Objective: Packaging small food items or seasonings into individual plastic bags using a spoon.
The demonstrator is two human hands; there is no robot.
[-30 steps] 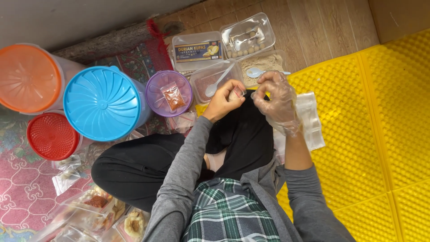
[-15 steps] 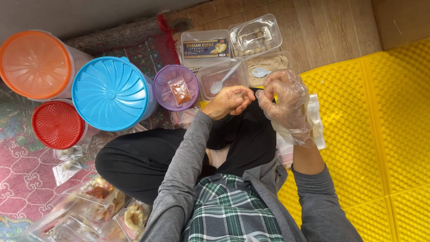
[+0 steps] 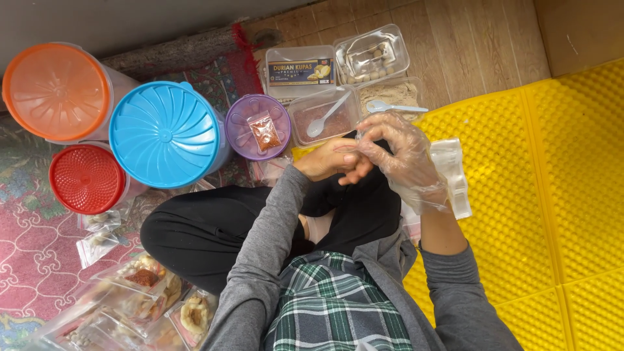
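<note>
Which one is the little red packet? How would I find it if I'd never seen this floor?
Start at the big blue lid, the widest round thing on the floor. Right beside it, toward the person's hands, sits a smaller purple lid. The little red packet lies flat on top of that purple lid: a small clear bag of red-orange powder, the only thing resting on any lid.

Bright, even daylight, soft shadows, sharp focus throughout, with mild wide-angle bending at the edges.
</note>
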